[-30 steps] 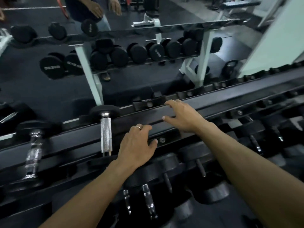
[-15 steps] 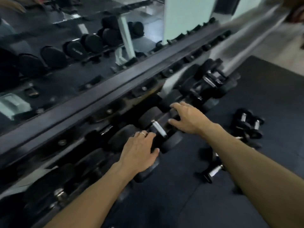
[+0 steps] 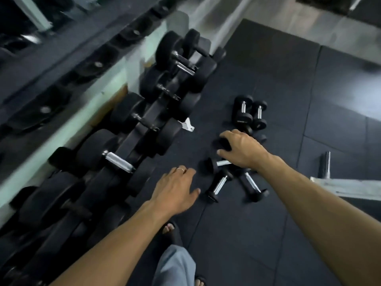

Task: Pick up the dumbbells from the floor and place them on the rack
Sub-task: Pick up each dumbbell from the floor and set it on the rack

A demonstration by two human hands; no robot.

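Note:
Several small black dumbbells with chrome handles lie on the dark rubber floor. A pair (image 3: 249,112) stands side by side farther off. Nearer, two lie crossed, one (image 3: 219,185) pointing left and one (image 3: 252,185) pointing right. My right hand (image 3: 240,149) hovers over another small dumbbell (image 3: 218,163), fingers spread, holding nothing. Partly hidden under that hand are more black heads. My left hand (image 3: 175,190) is open above the floor, beside the rack (image 3: 132,139), which runs diagonally on the left with large black dumbbells on its low tier.
A large dumbbell with a thick chrome handle (image 3: 118,162) juts from the rack near my left hand. A grey metal bench foot with a chrome post (image 3: 327,168) lies at the right. My sandalled foot (image 3: 171,230) and trouser leg are below. Dark mat stretches ahead.
The view has swung from the rack's upper rail down to the floor. Both hands have left the rack and dropped toward the small dumbbells on the mat.

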